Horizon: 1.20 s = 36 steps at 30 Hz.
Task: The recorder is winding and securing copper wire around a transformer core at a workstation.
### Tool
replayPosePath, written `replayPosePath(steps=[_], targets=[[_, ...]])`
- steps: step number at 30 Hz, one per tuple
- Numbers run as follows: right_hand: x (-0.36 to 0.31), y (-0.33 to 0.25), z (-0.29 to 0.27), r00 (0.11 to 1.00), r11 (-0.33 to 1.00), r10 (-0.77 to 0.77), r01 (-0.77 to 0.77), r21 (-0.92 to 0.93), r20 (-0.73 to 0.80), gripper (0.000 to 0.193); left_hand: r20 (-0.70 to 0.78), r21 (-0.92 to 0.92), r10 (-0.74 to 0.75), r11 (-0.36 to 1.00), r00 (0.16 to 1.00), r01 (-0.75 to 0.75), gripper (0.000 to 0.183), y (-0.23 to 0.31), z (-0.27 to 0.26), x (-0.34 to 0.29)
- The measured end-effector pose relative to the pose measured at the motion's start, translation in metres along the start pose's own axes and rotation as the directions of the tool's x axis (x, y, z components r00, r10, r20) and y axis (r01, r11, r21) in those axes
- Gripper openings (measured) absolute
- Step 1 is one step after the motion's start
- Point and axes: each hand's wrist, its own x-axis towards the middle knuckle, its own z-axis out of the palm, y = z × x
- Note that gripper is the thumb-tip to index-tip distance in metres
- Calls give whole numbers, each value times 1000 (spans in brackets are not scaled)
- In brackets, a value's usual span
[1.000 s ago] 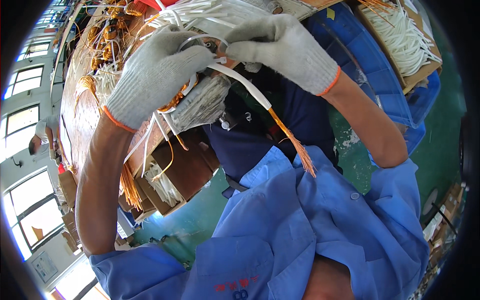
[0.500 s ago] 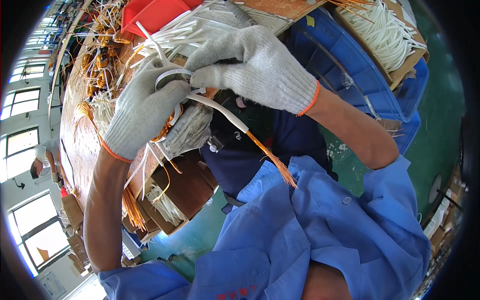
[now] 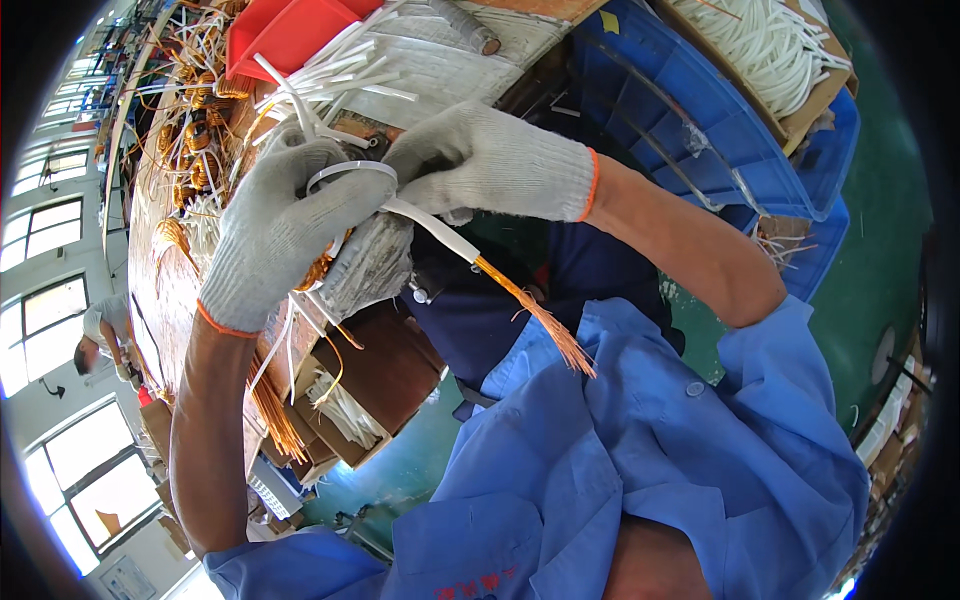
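My left hand [image 3: 275, 220], in a grey-white knit glove with an orange cuff, is closed around a copper-wire coil [image 3: 318, 272], which it mostly hides. A flat white strip [image 3: 350, 168] arches over its thumb. My right hand [image 3: 490, 165], gloved alike, pinches at the strip's right end; its fingertips are partly hidden. From between the hands a white sleeve [image 3: 440, 232] slants down to the right, with bare copper strands [image 3: 550, 325] fanning out of its end. Another white sleeve [image 3: 285, 90] sticks up past my left fingers. A grey wrapped block [image 3: 372, 268] sits just below the coil.
Loose white tubes [image 3: 345, 75] and a red bin [image 3: 290, 35] lie on the bench, with several copper coils [image 3: 198, 135] at left. A grey rod [image 3: 465, 25] rests at the far edge. Blue crates [image 3: 700, 120] and a box of white tubing [image 3: 765, 65] stand at right.
Both hands have shifted slightly, the right one down and left, exposing the rod on the bench. The view has moved a little. The strip still arches over my left thumb.
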Motion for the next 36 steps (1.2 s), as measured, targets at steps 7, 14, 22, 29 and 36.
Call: replayPosePath(steps=[7,14,22,29,36], targets=[[9,12,22,946,893,-269,174,-416,-182,35,-23,-205,62,976,998,-66,39,-15,3,8],[13,23,22,849,739,-252,-141,-658,-465,33,-65,12,-10,1000,998,11,33,-14,3,16],[-42,43,43,782,684,-451,-6,-729,-430,62,74,-59,-180,981,981,184,50,2,-20,24],[-16,33,74,718,623,-162,606,495,-677,46,102,-132,-94,985,990,107,57,17,-30,49],[6,22,53,937,250,-54,348,904,-346,45,79,-630,-85,768,993,116,46,18,-7,60]])
